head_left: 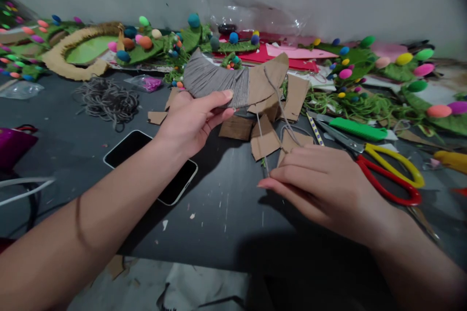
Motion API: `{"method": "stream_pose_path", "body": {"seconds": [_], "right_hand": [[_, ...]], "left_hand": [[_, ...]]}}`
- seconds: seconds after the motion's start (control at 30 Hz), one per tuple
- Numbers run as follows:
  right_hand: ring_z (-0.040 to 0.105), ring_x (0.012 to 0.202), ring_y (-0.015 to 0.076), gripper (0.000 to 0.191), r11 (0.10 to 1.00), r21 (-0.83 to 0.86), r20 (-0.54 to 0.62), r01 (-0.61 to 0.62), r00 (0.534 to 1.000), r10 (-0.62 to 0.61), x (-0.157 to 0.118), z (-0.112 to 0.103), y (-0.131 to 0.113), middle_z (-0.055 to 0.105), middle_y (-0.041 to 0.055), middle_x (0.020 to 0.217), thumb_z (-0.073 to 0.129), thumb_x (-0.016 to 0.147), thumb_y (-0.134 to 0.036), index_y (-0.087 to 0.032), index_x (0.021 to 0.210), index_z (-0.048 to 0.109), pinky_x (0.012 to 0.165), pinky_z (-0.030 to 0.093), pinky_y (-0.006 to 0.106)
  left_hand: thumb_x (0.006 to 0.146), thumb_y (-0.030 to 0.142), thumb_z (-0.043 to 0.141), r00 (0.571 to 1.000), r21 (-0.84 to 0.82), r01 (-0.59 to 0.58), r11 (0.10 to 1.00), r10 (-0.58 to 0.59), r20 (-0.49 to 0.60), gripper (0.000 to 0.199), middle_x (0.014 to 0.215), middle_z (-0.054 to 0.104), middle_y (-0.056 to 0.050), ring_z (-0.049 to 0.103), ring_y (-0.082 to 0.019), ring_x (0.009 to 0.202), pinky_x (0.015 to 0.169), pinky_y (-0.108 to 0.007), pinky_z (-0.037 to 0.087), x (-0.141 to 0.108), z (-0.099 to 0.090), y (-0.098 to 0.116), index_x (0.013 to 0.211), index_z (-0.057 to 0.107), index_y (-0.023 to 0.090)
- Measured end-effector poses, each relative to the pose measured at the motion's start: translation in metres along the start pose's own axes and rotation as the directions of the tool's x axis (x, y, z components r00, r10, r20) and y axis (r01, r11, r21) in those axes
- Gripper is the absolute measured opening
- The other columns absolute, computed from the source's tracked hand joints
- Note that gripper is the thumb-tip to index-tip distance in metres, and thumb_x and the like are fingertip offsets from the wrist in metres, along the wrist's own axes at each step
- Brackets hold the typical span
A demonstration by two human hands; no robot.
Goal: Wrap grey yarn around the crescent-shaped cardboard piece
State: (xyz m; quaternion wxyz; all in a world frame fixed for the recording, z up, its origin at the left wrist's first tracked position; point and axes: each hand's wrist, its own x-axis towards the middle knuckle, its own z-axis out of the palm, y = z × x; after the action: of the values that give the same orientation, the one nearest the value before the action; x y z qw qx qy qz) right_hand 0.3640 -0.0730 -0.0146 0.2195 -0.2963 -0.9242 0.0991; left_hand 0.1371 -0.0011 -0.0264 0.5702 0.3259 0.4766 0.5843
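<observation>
One cardboard crescent (215, 80), one phone (178, 180), one pair of scissors (357, 146), one heap of grey cord (109, 99) and at least five cardboard scraps (265, 142) are in view on or above the dark table (215, 233). Two cord lengths (261, 131) run between the crescent and the right hand. The left arm reaches forward across the phone, and the left hand (193, 121) pinches the crescent's near edge, thumb on top, fingers curled beneath. The right hand (321, 184) is low and nearer the body, back upward, thumb and forefinger nipping the straighter length. The crescent is above the scraps, toward the wall, its long axis running left to right; both tips point away from the person, the bulging side toward them. Cord covers its left and middle; the right end is bare.
</observation>
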Motion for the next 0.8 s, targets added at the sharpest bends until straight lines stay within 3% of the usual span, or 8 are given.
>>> {"method": "stream_pose_path", "body": {"seconds": [0.07,0.17,0.33,0.47,0.53,0.6,0.7,0.8], "right_hand": [[0.056,0.065,0.0133,0.026,0.993,-0.012,0.101,-0.121,0.987,0.121,-0.002,0.001,0.009,0.064,0.0011,0.072,0.057,0.098,-0.032,-0.019,0.078,0.067,0.064,0.038,0.029],[0.056,0.062,0.0137,0.032,0.954,-0.076,0.211,-0.289,0.931,0.298,-0.005,0.001,0.026,0.065,0.0023,0.071,0.053,0.098,-0.036,-0.019,0.073,0.064,0.06,0.036,0.027],[0.055,0.062,0.0155,0.034,0.909,-0.109,0.195,-0.402,0.888,0.416,-0.007,-0.001,0.04,0.065,0.0033,0.073,0.052,0.097,-0.042,-0.02,0.076,0.066,0.059,0.037,0.028],[0.064,0.09,0.0248,0.034,0.91,-0.027,0.006,-0.415,0.91,0.415,-0.004,0.005,0.039,0.07,0.0098,0.097,0.062,0.091,-0.05,-0.018,0.1,0.07,0.079,0.049,0.039],[0.064,0.104,0.0279,0.039,0.897,0.133,-0.106,-0.422,0.894,0.436,-0.001,0.012,0.039,0.069,0.0119,0.115,0.066,0.09,-0.046,-0.019,0.117,0.066,0.092,0.05,0.045],[0.065,0.113,0.0271,0.04,0.836,0.381,-0.138,-0.395,0.87,0.473,0.002,0.021,0.038,0.068,0.0104,0.124,0.067,0.09,-0.039,-0.022,0.126,0.061,0.099,0.051,0.045],[0.069,0.11,0.0247,0.03,0.735,0.624,-0.204,-0.266,0.852,0.482,0.007,0.03,0.037,0.073,0.0083,0.115,0.071,0.087,-0.028,-0.024,0.116,0.066,0.1,0.055,0.042],[0.067,0.114,0.0246,0.035,0.741,0.654,-0.335,-0.153,0.82,0.465,0.008,0.029,0.034,0.071,0.0089,0.118,0.074,0.079,-0.018,-0.024,0.113,0.067,0.107,0.051,0.041]], "left_hand": [[0.067,0.012,0.085,1.0,0.013,0.002,1.0,-0.002,-0.01,0.021,0.064,0.065,0.001,0.064,-0.007,0.06,0.06,-0.013,0.061,0.0,-0.001,0.001,0.059,0.066,0.014],[0.068,0.012,0.085,0.999,0.012,-0.023,1.0,0.023,0.023,0.019,0.067,0.065,0.001,0.064,-0.007,0.062,0.061,-0.014,0.061,-0.004,0.001,0.002,0.062,0.067,0.013],[0.068,0.013,0.085,0.992,0.037,-0.055,0.998,0.05,0.116,0.021,0.065,0.063,0.002,0.06,-0.005,0.055,0.059,-0.016,0.061,-0.015,0.007,0.003,0.064,0.064,0.012],[0.068,0.016,0.086,0.988,0.054,-0.053,0.997,0.045,0.15,0.019,0.071,0.066,0.002,0.062,-0.007,0.058,0.059,-0.018,0.061,-0.023,0.011,0.004,0.073,0.067,0.013],[0.068,0.017,0.086,0.984,0.055,-0.033,0.998,0.023,0.177,0.02,0.073,0.068,0.002,0.064,-0.007,0.06,0.059,-0.017,0.061,-0.028,0.013,0.005,0.077,0.069,0.013],[0.069,0.018,0.086,0.976,0.054,0.007,0.999,-0.019,0.215,0.02,0.072,0.068,0.003,0.064,-0.007,0.06,0.058,-0.016,0.06,-0.034,0.015,0.005,0.075,0.067,0.013],[0.073,0.018,0.084,0.949,0.046,0.098,0.994,-0.107,0.295,0.019,0.073,0.069,0.002,0.065,-0.007,0.059,0.057,-0.016,0.06,-0.042,0.017,0.004,0.075,0.066,0.013],[0.075,0.017,0.083,0.913,0.046,0.162,0.986,-0.167,0.371,0.019,0.081,0.072,0.001,0.068,-0.009,0.064,0.056,-0.016,0.061,-0.047,0.018,0.001,0.088,0.069,0.013]]}}
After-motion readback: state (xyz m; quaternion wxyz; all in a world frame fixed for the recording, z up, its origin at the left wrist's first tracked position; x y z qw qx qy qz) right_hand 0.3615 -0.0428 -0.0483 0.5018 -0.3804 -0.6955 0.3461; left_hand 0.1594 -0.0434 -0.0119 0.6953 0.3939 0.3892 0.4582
